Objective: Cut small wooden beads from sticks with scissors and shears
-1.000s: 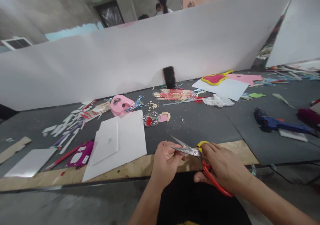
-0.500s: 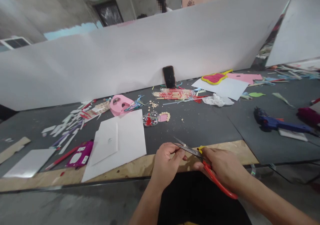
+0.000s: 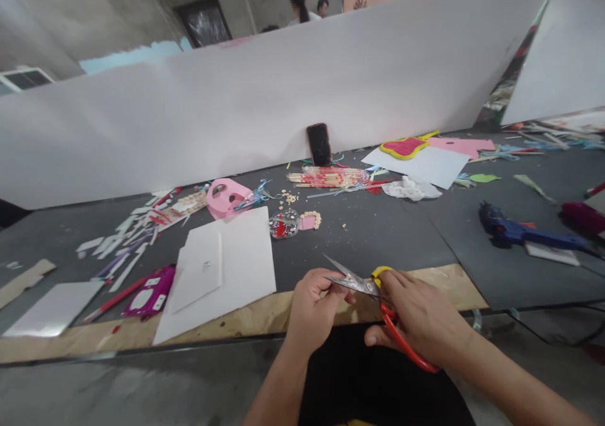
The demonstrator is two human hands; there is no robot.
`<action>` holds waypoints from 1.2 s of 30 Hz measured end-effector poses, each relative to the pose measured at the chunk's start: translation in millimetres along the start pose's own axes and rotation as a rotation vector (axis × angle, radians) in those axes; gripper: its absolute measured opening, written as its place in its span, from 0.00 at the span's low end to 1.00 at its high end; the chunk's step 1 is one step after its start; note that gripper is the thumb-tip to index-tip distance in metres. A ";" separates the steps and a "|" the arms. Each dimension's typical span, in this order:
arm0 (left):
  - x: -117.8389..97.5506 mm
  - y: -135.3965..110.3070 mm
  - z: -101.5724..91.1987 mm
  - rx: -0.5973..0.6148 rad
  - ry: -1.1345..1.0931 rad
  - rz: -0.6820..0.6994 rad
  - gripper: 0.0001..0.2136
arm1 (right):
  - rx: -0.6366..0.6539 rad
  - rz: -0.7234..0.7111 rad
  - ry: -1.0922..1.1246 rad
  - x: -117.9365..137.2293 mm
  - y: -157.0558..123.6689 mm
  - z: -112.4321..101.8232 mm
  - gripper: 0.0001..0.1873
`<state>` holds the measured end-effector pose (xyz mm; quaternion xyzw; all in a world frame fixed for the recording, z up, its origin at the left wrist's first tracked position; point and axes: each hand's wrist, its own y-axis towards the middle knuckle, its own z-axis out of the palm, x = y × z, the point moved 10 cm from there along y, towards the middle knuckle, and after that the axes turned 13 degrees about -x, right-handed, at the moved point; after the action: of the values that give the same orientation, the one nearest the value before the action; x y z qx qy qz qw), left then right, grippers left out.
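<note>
My right hand [image 3: 423, 306] grips a pair of scissors [image 3: 366, 286] with red and yellow handles, their blades parted and pointing left. My left hand [image 3: 314, 309] is closed in a pinch close to the blades. A small pale piece [image 3: 348, 277] shows between the blades by its fingertips; what exactly it is I cannot make out. Both hands are over the front edge of the dark table. Beyond them lie a pink piece edged with pale bits [image 3: 309, 222] and a round clear case with red and silver bits [image 3: 284, 224].
White sheets [image 3: 250, 268] and a magenta packet [image 3: 150, 292] lie to the left, near a pink cut-out [image 3: 228, 197]. A phone [image 3: 319, 144] leans on the white partition [image 3: 265, 98]. Wrapped sticks [image 3: 331, 178] and crumpled tissue [image 3: 411, 189] lie ahead; a blue glue gun [image 3: 529, 234] is right.
The scissors' blades have opened wider, and the yellow handle has lifted apart from the red one. My left hand stays nearly in place.
</note>
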<state>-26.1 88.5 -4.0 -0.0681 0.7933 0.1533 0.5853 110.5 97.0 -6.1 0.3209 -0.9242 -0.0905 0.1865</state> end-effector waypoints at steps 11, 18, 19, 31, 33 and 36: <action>2.9 -1.1 2.9 0.068 -0.038 -0.071 0.13 | -0.022 0.036 -0.042 -7.7 -3.4 6.7 0.16; 4.1 -3.7 -2.5 -0.036 0.085 -0.010 0.10 | 0.001 0.077 -0.087 -12.5 -2.0 5.2 0.18; 3.7 -3.7 -3.3 -0.050 0.102 0.000 0.09 | 0.007 0.082 -0.087 -12.7 -2.0 4.8 0.18; -8.8 -2.3 -0.1 -0.008 0.070 0.077 0.14 | 0.011 0.021 -0.055 -5.2 -4.3 0.5 0.22; -10.0 -2.2 2.8 0.035 0.039 0.060 0.14 | -0.012 0.007 -0.092 -4.9 -4.6 -0.3 0.21; -7.9 -2.1 3.7 0.053 0.023 0.021 0.14 | -0.053 -0.033 -0.147 -3.2 -4.9 -2.2 0.18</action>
<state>-19.7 87.1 2.2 -0.0463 0.8043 0.1376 0.5763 116.4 95.1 -6.4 0.3235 -0.9272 -0.1413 0.1250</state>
